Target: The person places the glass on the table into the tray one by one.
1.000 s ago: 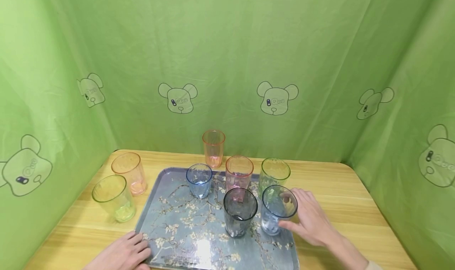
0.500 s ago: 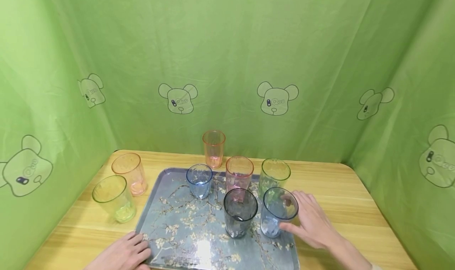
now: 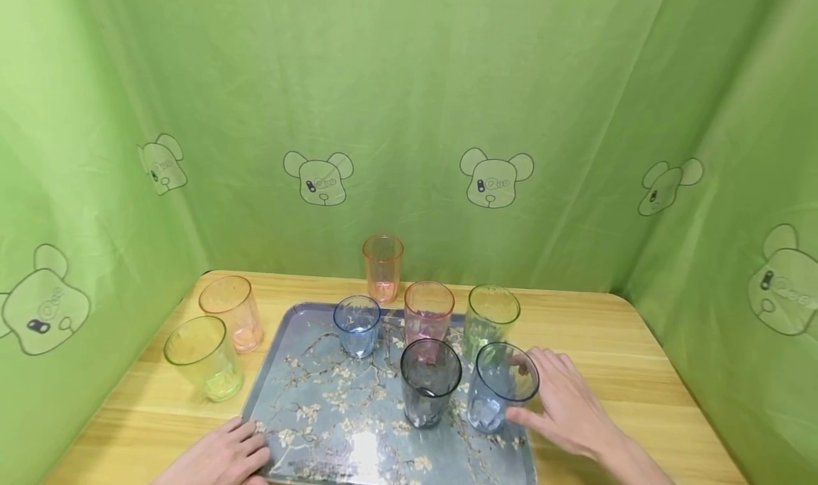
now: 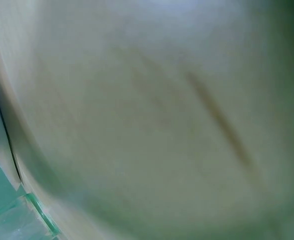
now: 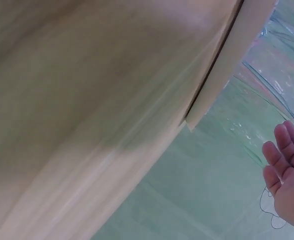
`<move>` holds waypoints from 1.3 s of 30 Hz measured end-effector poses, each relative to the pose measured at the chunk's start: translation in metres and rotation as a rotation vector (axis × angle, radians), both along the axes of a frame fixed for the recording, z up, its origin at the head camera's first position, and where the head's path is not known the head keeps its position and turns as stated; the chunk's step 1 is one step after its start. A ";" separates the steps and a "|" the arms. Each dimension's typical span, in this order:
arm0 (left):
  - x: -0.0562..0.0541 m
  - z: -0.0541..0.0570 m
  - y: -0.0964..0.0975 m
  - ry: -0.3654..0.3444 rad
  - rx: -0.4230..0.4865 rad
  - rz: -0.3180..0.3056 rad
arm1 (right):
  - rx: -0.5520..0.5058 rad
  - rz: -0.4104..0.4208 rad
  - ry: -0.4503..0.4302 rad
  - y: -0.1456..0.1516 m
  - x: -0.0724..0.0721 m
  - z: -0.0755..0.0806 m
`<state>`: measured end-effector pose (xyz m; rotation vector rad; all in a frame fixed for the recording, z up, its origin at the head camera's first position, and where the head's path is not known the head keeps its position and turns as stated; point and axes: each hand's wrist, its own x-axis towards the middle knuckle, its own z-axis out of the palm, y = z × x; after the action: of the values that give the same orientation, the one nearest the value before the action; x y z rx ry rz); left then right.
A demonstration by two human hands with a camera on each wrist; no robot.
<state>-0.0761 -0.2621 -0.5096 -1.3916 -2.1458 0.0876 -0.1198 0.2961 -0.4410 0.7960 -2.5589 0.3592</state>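
Blue-grey glass (image 3: 483, 408): at R side of tray (image 3: 313, 428), rim up; step in hand looks like positioning it there. Leans a touch R in head view, but can't tell if that's real tilt or just perspective, nor if base is fully down.
R hand (image 3: 569, 408): curved round outer side of blue-grey glass, thumb near side, fingers far side, spread approx. the glass's width; appears to have hold of it.
Next move: prob. needs base flat on tray, then thumb + fingers eased off sideways w/o dragging the glass.
L hand (image 3: 217, 455): bent fingers at tray's near L edge; can't tell if they grip or just rest. No glass in it.
Also on tray: dark grey glass (image 3: 424, 403) just L of blue-grey one, pink glass (image 3: 427, 314) behind that, small blue glass (image 3: 358, 337) farther L.
Green glass (image 3: 487, 322): behind blue-grey one, by tray's R edge; base partly hidden.
Off tray: orange-red glass (image 3: 383, 272) beyond far edge; orange glass (image 3: 238, 318) + yellow-green glass (image 3: 214, 368) on table (image 3: 639, 385), L side.
In the way: dark grey + green glasses; little room for R fingers between green and blue-grey.
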 end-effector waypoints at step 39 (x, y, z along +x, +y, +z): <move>0.006 0.006 0.003 -0.056 -0.015 0.040 | 0.345 -0.226 -0.252 0.010 0.057 -0.023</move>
<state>-0.0701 -0.2592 -0.5035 -1.3750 -2.2234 0.0819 -0.0625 0.3057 -0.4643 0.5945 -2.9601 -0.0618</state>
